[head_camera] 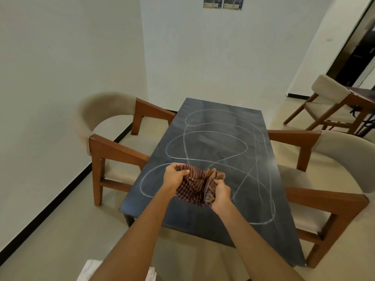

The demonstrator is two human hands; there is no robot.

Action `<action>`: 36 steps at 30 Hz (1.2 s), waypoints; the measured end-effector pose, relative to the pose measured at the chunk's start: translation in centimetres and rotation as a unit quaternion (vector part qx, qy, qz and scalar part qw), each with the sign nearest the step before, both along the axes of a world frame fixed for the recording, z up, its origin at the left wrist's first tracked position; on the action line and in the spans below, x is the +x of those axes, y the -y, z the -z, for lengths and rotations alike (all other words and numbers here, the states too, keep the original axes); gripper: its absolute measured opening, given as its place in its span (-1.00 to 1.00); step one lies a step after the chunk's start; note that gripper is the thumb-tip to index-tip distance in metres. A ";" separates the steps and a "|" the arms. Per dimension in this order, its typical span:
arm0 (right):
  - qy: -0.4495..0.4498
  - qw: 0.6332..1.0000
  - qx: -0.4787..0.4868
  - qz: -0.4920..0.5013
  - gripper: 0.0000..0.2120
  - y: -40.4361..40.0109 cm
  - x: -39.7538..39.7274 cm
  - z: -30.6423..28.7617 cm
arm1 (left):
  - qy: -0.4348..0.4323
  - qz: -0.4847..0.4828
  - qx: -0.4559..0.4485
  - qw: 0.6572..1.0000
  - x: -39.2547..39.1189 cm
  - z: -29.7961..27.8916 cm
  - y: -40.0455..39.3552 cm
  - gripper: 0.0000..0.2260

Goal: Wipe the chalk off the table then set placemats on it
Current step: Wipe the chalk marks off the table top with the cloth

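Both hands, left (175,177) and right (221,192), closed on a bunched checked cloth (195,186) held over the near half of the dark table (205,226), whose top carries looping white chalk lines (207,142), unwiped.

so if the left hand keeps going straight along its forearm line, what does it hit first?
The cloth it already grips. Past that, the left hand points up the table, probably meeting the tabletop and its chalk lines; its height above the surface is unclear.
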State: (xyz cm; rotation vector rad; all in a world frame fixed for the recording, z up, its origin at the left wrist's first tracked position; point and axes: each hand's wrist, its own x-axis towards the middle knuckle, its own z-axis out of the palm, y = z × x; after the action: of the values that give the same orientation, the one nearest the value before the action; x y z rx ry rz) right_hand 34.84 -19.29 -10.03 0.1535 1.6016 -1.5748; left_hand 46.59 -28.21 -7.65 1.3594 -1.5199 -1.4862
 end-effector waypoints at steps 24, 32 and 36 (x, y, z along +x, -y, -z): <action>0.120 0.978 -0.138 -0.098 -0.56 19.8 -9.4 0.2 | -0.358 -0.208 0.228 0.881 -16.4 -0.7 12.0 -0.73; 0.022 0.997 -0.024 -0.065 -0.73 26.2 -11.9 3.7 | 0.153 -0.152 -0.138 0.967 -9.2 8.0 17.5 -0.77; -0.254 0.954 0.012 -0.160 -0.81 29.8 -12.3 4.6 | 0.440 0.082 -0.216 0.868 -6.4 12.6 21.2 -0.61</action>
State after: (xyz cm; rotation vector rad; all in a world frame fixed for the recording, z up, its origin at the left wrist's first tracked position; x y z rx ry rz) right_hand 22.51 -49.12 -14.59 -0.5158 1.9169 -1.4031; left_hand 40.23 -49.45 -20.28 1.7353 -2.3840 -0.4865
